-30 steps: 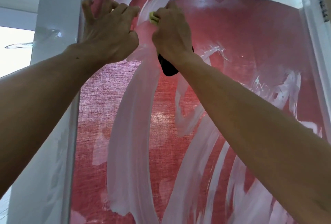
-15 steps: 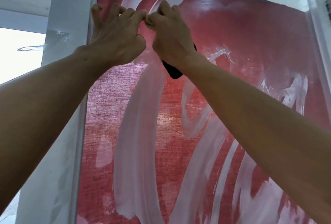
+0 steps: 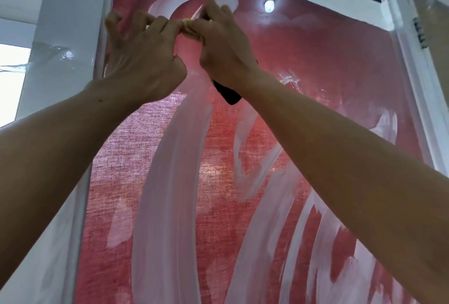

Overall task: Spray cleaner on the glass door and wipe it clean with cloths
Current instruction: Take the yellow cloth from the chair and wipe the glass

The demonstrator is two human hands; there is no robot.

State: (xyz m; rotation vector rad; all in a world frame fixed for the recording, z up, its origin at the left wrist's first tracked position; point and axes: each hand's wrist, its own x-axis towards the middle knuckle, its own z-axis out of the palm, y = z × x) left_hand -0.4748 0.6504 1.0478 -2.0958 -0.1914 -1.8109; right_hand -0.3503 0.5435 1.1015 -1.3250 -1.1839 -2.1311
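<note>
While both hands [image 3: 187, 44] pinch yellow cloth [image 3: 187, 22], no writing legible.

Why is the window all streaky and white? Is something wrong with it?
Nothing is broken. The white streaks are cleaner smeared over the glass door, not yet wiped off. Both hands are up by the top streak.

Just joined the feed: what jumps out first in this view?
Broad white cleaner streaks sweep down the glass door, with a red curtain behind it. High on the pane, the left hand and right hand meet at a small yellow cloth; a black object pokes out below the right wrist.
</note>
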